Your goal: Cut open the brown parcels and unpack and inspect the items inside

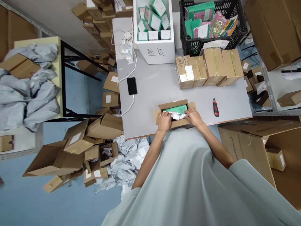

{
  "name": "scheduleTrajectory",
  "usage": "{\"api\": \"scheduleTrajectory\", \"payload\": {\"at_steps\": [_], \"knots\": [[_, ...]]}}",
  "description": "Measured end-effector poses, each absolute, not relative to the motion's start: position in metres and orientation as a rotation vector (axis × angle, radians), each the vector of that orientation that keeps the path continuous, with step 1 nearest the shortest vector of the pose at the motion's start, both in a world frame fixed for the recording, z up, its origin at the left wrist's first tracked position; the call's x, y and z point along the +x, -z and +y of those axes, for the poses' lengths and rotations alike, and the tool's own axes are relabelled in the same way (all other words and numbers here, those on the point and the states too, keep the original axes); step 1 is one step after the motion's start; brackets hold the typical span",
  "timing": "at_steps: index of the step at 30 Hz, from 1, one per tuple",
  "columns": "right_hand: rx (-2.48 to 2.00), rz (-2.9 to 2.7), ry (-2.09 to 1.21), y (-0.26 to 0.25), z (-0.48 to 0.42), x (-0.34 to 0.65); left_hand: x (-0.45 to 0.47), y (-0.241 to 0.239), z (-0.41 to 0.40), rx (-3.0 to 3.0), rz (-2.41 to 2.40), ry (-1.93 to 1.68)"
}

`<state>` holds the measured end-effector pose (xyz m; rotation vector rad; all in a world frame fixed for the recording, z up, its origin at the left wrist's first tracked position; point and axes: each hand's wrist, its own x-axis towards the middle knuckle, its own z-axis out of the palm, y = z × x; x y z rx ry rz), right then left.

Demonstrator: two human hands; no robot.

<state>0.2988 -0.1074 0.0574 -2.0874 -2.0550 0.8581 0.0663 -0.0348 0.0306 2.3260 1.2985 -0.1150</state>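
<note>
An open cardboard box (pixel 180 123) sits at the table's front edge with its flaps spread. Inside it lies a green box (pixel 178 109), with crumpled white paper (pixel 175 115) along its near side. My left hand (pixel 165 121) reaches over the left end of the carton, fingers curled on the paper's left part. At the right end, my right hand (pixel 193 117) pinches the other side of the paper. The fingertips are partly hidden in the carton. A red and black box cutter (pixel 215 107) rests on the table to the right of my right hand.
Taped cartons (pixel 213 67) stand in a row behind. Beyond are a white foam bin (pixel 155 51) and a black crate (pixel 195 47) with green boxes. A phone (pixel 132 86) lies on the grey table (pixel 150 81). A large open carton (pixel 249 147) stands right; boxes and grey bags (pixel 127 157) crowd the left floor.
</note>
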Motion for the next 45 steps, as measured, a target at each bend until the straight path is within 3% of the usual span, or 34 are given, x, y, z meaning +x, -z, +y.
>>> {"api": "scheduleTrajectory", "payload": {"at_steps": [7, 14, 26, 30, 38, 45], "knots": [[-1.924, -1.778, -0.801, -0.081, -0.107, 0.298, 0.027, -0.061, -0.056, 2.028, 1.468, -0.549], [-1.652, -1.609, -0.903, -0.110, -0.068, 0.269, 0.005, -0.096, -0.035, 1.864, 1.573, -0.942], [-1.578, -1.499, -0.645, -0.146, 0.001, 0.254, 0.034, -0.164, 0.035, 2.154, 1.439, -1.018], [-1.728, -1.622, -0.679, -0.121, -0.038, 0.274, 0.038, -0.137, 0.008, 2.120, 1.345, -0.860], [-2.251, -2.097, -0.729, -0.055, -0.073, 0.285, 0.061, -0.036, -0.014, 2.269, 1.348, 0.124], [-2.357, -2.223, -0.637, -0.043, -0.053, 0.272, 0.077, -0.017, -0.001, 2.370, 1.362, 0.246]]}}
